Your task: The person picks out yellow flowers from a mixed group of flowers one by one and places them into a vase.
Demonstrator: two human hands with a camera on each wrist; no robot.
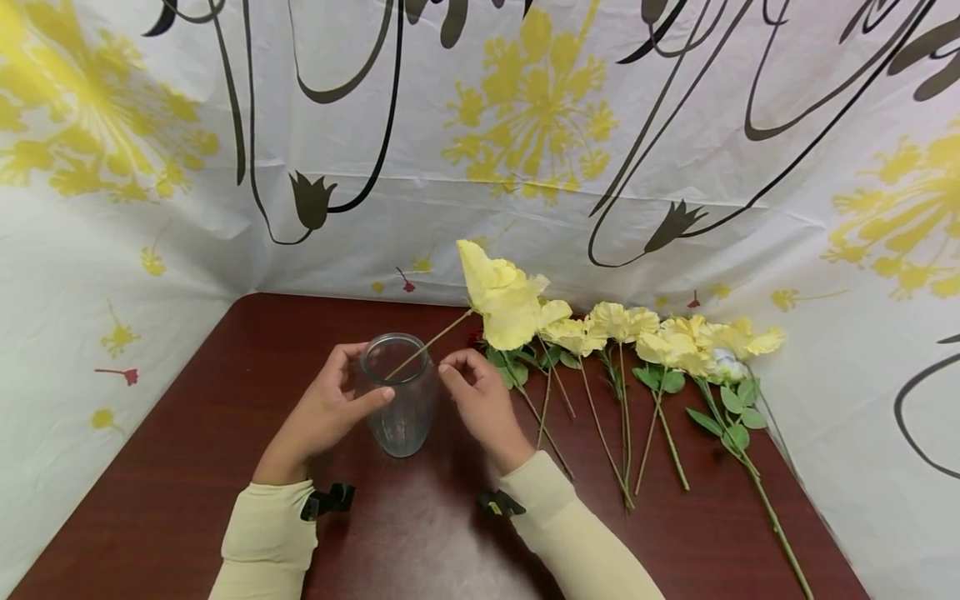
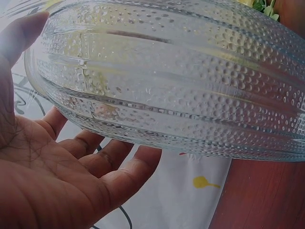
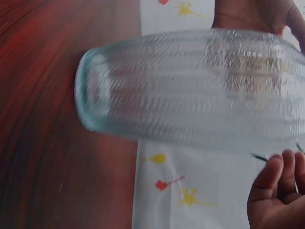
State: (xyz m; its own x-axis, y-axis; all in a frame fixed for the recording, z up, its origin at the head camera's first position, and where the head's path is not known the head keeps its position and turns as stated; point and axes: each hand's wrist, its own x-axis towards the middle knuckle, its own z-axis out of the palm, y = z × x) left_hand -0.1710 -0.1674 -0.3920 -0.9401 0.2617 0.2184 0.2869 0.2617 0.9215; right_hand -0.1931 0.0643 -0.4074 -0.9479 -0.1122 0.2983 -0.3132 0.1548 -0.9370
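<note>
A ribbed, dimpled clear glass vase (image 1: 401, 425) stands on the table in front of me. My left hand (image 1: 318, 417) holds it near the rim, thumb on the near side and fingers round the far left; the left wrist view shows those fingers (image 2: 126, 174) along the glass (image 2: 181, 81). One artificial yellow flower (image 1: 506, 304) leans out of the vase toward the right, its stem (image 1: 431, 343) inside the mouth. Just right of the rim is my right hand (image 1: 483, 408), fingers loosely curled with nothing visible in them. It also appears low in the right wrist view (image 3: 279, 195).
More yellow flowers (image 1: 622, 321) with bare stems and green leaves lie in a row to the right on the dark red-brown table (image 1: 420, 533). A pale bluish-white bloom (image 1: 726, 365) lies at that row's right end. Printed white cloth (image 1: 420, 158) hangs behind and at both sides.
</note>
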